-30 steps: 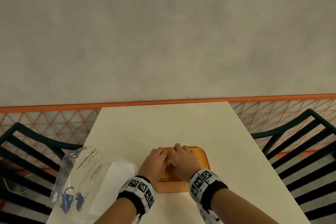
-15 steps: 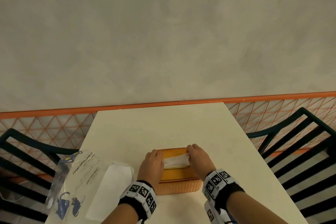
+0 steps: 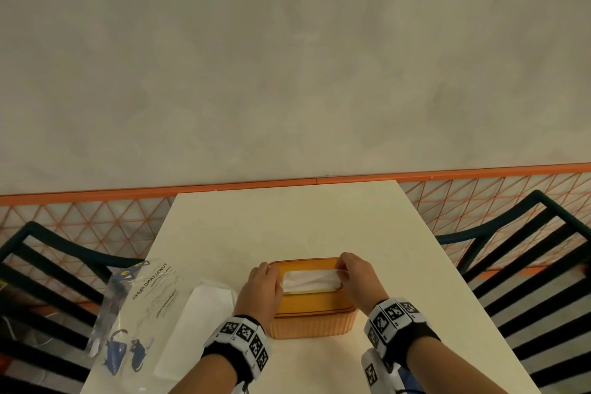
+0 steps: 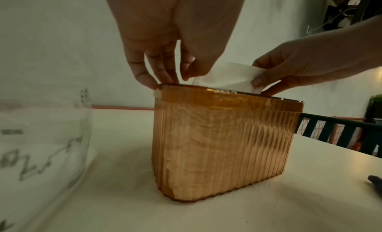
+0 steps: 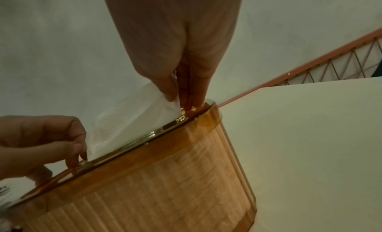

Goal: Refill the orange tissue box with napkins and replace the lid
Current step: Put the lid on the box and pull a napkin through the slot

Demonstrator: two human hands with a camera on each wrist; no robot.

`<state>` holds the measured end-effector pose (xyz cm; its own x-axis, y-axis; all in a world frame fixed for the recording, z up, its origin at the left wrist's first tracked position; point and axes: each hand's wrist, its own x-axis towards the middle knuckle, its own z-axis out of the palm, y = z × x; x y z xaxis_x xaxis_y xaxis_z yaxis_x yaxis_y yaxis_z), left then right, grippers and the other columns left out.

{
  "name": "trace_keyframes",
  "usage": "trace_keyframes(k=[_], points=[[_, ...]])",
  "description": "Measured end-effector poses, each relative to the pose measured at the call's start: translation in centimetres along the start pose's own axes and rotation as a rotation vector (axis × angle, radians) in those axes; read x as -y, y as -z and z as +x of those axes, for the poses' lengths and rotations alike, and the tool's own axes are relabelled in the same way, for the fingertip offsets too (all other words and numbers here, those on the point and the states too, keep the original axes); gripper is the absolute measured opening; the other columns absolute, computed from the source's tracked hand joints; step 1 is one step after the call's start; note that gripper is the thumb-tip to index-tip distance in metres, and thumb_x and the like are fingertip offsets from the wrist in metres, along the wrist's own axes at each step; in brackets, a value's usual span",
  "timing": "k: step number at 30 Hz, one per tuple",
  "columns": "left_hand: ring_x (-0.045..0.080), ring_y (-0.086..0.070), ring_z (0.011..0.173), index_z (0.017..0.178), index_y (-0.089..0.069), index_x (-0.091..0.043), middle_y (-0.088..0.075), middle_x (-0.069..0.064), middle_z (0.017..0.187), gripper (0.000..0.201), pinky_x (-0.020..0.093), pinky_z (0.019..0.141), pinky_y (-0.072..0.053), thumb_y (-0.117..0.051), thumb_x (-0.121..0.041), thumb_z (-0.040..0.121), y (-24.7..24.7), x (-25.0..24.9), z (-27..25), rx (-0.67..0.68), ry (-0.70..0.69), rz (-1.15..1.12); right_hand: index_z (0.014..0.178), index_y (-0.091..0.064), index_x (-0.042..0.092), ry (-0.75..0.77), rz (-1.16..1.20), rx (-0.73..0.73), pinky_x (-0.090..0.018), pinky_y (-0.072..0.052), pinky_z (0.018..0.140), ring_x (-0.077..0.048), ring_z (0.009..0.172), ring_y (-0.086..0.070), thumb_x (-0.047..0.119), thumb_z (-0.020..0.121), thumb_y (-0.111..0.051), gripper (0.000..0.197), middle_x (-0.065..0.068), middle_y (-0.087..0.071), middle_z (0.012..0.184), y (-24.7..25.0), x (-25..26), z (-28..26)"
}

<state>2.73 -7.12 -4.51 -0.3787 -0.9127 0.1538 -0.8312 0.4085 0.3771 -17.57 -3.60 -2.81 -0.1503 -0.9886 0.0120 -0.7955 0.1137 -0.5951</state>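
Orange ribbed box (image 3: 311, 321) stands on the table (image 3: 287, 227) with its lid (image 3: 307, 304) on, and both hands, left (image 3: 260, 293) and right (image 3: 359, 277), pinch the napkin (image 3: 311, 280) poking through the slot, likely needing only release.

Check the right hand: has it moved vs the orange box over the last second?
Yes. The right hand has moved right along the orange tissue box, from the lid's middle beside the left hand to its right end, uncovering the napkin.
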Motion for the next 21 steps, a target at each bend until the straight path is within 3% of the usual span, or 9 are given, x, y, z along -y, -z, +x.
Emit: trace_keyframes(k=[2,4,6,9,12,16,19,21], points=[[0.012,-0.044,0.088,0.093,-0.050,-0.016,-0.043,-0.006,0.091,0.008,0.019,0.067,-0.035,-0.045,-0.023,0.092,0.0,-0.2,-0.1,-0.009,0.002,-0.046,0.082,-0.045,0.014,0.001,0.014,0.008,-0.021,-0.032,0.069,-0.018,0.080,-0.046,0.003,0.090,-0.045,0.014,-0.002,-0.052,0.088,0.1,-0.1,0.0],[0.013,-0.045,0.091,0.090,-0.047,-0.018,-0.042,-0.006,0.090,0.016,0.020,0.068,-0.038,-0.051,-0.033,0.088,-0.1,-0.3,-0.3,-0.003,0.030,-0.063,0.083,-0.045,0.015,0.007,0.026,0.009,-0.021,-0.033,0.069,-0.018,0.080,-0.047,0.003,0.090,-0.045,0.014,-0.001,-0.052,0.087,0.1,-0.2,0.0],[0.014,-0.046,0.100,0.100,-0.050,-0.015,-0.046,-0.003,0.100,0.023,0.022,0.075,-0.043,-0.049,-0.036,0.090,-0.4,-0.3,-0.2,0.015,0.069,-0.007,0.083,-0.045,0.015,0.006,0.038,0.007,-0.021,-0.033,0.070,-0.018,0.080,-0.047,0.004,0.090,-0.045,0.014,-0.001,-0.052,0.087,0.1,-0.2,-0.1],[0.016,-0.046,0.106,0.109,-0.052,-0.012,-0.049,0.002,0.113,0.022,0.024,0.082,-0.048,-0.038,-0.022,0.095,-0.3,-0.6,0.2,0.021,0.150,0.048,0.082,-0.045,0.016,0.001,0.033,0.000,-0.020,-0.033,0.070,-0.018,0.079,-0.046,0.003,0.090,-0.045,0.015,-0.001,-0.051,0.087,-0.1,-0.4,-0.1],[0.017,-0.047,0.101,0.100,-0.054,-0.012,-0.050,0.003,0.105,0.017,0.026,0.074,-0.046,-0.040,-0.019,0.094,-0.1,-0.9,0.5,0.043,0.183,-0.020,0.082,-0.045,0.017,0.024,0.014,-0.010,-0.019,-0.032,0.070,-0.017,0.079,-0.046,0.002,0.089,-0.046,0.017,0.000,-0.050,0.087,-0.3,-0.6,-0.1],[0.016,-0.045,0.072,0.077,-0.041,-0.019,-0.047,0.001,0.085,0.015,0.027,0.062,-0.040,-0.043,-0.021,0.092,1.0,-0.6,0.9,0.027,0.182,-0.162,0.082,-0.046,0.017,0.023,0.022,-0.011,-0.019,-0.033,0.070,-0.017,0.080,-0.046,0.001,0.089,-0.046,0.017,0.000,-0.051,0.087,-0.6,-0.8,0.0],[0.015,-0.044,0.066,0.078,-0.038,-0.021,-0.047,-0.002,0.084,0.017,0.025,0.057,-0.038,-0.048,-0.029,0.090,1.3,-0.4,0.8,-0.048,0.182,-0.191,0.085,-0.053,0.013,0.018,0.025,-0.030,-0.019,-0.033,0.070,-0.018,0.080,-0.047,0.000,0.088,-0.045,0.015,-0.002,-0.053,0.088,-0.6,-0.8,0.1],[0.014,-0.046,0.074,0.088,-0.042,-0.021,-0.045,-0.006,0.087,0.023,0.022,0.056,-0.035,-0.054,-0.041,0.086,1.1,-0.6,0.4,-0.020,0.172,-0.148,0.090,-0.059,0.005,0.013,0.034,-0.049,-0.020,-0.033,0.070,-0.018,0.079,-0.046,-0.001,0.087,-0.046,0.015,-0.007,-0.058,0.090,-0.6,-0.9,0.2]])
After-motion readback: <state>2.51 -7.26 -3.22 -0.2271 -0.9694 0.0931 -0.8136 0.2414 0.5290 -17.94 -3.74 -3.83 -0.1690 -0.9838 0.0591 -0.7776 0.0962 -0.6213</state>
